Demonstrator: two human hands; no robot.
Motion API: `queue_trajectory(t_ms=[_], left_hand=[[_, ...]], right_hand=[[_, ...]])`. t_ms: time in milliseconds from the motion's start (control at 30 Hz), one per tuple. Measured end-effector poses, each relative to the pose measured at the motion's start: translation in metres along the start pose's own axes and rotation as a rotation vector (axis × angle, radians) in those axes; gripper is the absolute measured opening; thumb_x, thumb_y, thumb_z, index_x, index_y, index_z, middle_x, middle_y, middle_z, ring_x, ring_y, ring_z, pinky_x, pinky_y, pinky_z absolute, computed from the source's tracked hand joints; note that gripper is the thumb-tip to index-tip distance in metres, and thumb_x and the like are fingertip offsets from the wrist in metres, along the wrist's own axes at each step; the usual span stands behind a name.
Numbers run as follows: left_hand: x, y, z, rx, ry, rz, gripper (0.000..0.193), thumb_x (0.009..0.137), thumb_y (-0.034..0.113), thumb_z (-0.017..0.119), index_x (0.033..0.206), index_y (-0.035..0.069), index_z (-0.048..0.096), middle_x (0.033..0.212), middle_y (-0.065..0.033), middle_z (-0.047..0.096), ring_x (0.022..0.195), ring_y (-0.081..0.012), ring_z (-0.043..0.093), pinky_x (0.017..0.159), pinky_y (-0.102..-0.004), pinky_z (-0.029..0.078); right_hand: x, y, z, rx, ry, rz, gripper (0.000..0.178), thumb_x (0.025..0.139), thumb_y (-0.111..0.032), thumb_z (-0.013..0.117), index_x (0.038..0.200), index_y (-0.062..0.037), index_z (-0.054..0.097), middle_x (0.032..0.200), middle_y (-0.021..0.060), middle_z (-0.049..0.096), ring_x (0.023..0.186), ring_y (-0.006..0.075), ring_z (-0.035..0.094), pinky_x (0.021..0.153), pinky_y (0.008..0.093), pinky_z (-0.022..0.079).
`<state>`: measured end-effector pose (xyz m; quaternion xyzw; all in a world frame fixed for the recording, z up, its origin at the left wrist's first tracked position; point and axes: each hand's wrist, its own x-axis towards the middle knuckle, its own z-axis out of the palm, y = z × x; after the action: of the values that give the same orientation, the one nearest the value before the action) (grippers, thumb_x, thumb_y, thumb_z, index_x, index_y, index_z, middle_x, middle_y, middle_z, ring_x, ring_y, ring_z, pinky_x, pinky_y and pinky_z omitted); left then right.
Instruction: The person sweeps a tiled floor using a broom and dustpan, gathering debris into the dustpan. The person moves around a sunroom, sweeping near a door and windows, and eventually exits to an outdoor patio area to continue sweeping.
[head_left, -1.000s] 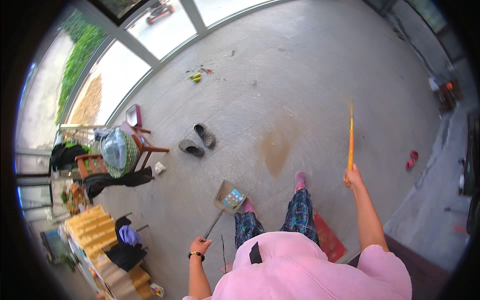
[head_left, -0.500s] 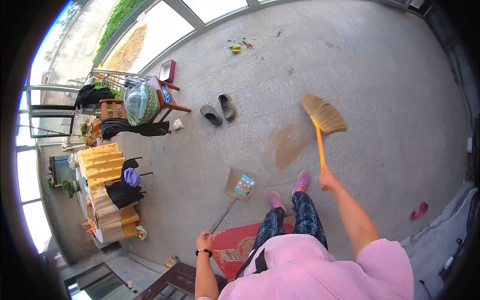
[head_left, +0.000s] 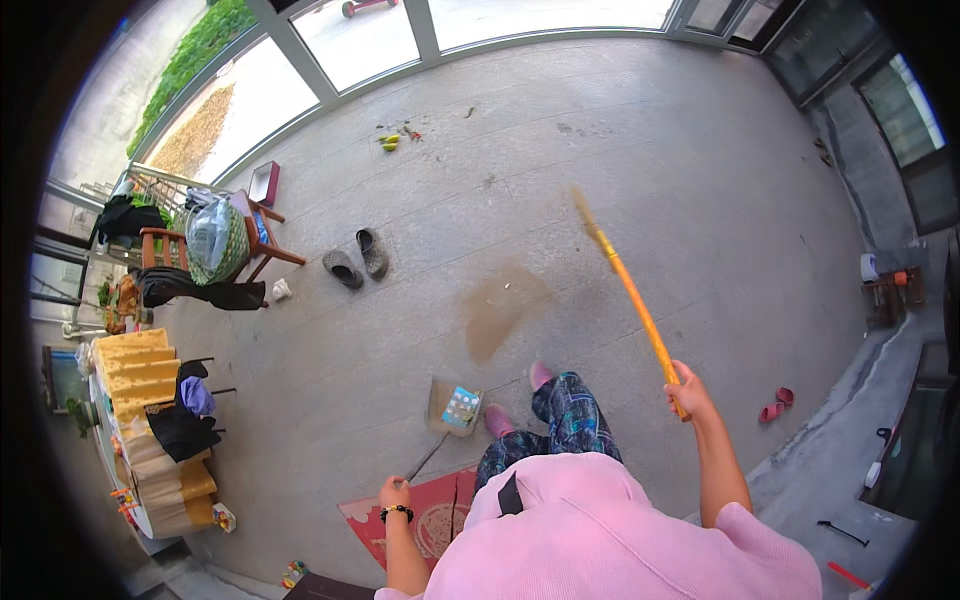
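My right hand (head_left: 686, 392) is closed around the upper end of a long yellow-orange handle. It belongs to a broom (head_left: 640, 300), whose bristle head shows edge-on and narrow at the far end. In my left hand (head_left: 394, 491) is the grey handle of a dustpan (head_left: 440, 408), its pan resting on the floor with a blue and white packet (head_left: 461, 407) inside. Between pan and broom, a brown patch of dirt (head_left: 497, 318) lies on the floor, with a small pale bit on it.
Dark grey clogs (head_left: 357, 262) stand left of the dirt, near a wooden chair (head_left: 262, 240) with a basket. A cloth-covered table (head_left: 150, 420) is at far left. Yellow-green scraps (head_left: 389, 143) lie by the windows. Pink slippers (head_left: 776, 404) sit at right; a red mat (head_left: 380, 520) is beside me.
The broom has turned from showing its wide fan to its thin edge, and my right hand has moved lower and right. The view has shifted rightward. The dustpan stays close to my feet.
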<state>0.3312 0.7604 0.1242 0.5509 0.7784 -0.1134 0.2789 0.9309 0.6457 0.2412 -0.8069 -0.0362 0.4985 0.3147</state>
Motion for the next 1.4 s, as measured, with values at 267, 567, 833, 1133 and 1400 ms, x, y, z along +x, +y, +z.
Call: queue_trajectory(t_ms=[267, 567, 833, 1133, 1400], left_hand=[[-0.008, 0.048, 0.027, -0.308, -0.064, -0.256, 0.017, 0.071, 0.019, 0.064, 0.083, 0.008, 0.06, 0.072, -0.0128, 0.062, 0.054, -0.0221, 0.061, 0.058, -0.0343, 0.048], [-0.054, 0.184, 0.048, -0.348, 0.202, -0.342, 0.013, 0.073, 0.011, 0.062, 0.086, 0.008, 0.058, 0.066, -0.0108, 0.059, 0.046, -0.0173, 0.057, 0.044, -0.03, 0.048], [-0.022, 0.309, 0.038, -0.412, 0.155, -0.403, 0.015, 0.075, 0.015, 0.06, 0.087, 0.006, 0.056, 0.067, -0.0114, 0.06, 0.05, -0.0184, 0.06, 0.047, -0.0314, 0.048], [0.077, 0.447, 0.03, -0.326, 0.117, -0.293, 0.015, 0.073, 0.018, 0.06, 0.083, 0.008, 0.056, 0.064, -0.0109, 0.06, 0.05, -0.0193, 0.06, 0.048, -0.0323, 0.047], [0.198, 0.505, 0.051, -0.296, 0.048, -0.264, 0.019, 0.071, 0.024, 0.06, 0.087, 0.012, 0.059, 0.072, -0.0124, 0.062, 0.059, -0.0228, 0.062, 0.059, -0.0343, 0.049]], right_hand=[[0.191, -0.01, -0.082, 0.082, 0.114, 0.037, 0.026, 0.074, -0.002, 0.042, 0.098, -0.0108, 0.04, 0.053, 0.0049, 0.043, 0.036, 0.0153, 0.042, 0.029, 0.0284, 0.029], [0.237, -0.052, -0.012, -0.312, -0.328, 0.08, 0.041, 0.073, -0.007, 0.05, 0.112, -0.0066, 0.039, 0.07, 0.0129, 0.055, 0.046, 0.0213, 0.053, 0.039, 0.0344, 0.043], [0.229, -0.147, -0.133, 0.21, -0.623, 0.192, 0.057, 0.074, -0.003, 0.053, 0.127, -0.0121, 0.035, 0.062, 0.005, 0.05, 0.042, 0.0114, 0.046, 0.035, 0.025, 0.038], [0.307, -0.246, -0.214, 0.168, -0.135, 0.011, 0.066, 0.074, -0.003, 0.052, 0.133, -0.0169, 0.025, 0.061, 0.0062, 0.051, 0.041, 0.0124, 0.046, 0.035, 0.0254, 0.038], [0.49, -0.363, -0.166, 0.228, -0.031, 0.108, 0.027, 0.073, 0.001, 0.043, 0.097, -0.0106, 0.04, 0.054, 0.0047, 0.043, 0.038, 0.0144, 0.044, 0.03, 0.0292, 0.035]])
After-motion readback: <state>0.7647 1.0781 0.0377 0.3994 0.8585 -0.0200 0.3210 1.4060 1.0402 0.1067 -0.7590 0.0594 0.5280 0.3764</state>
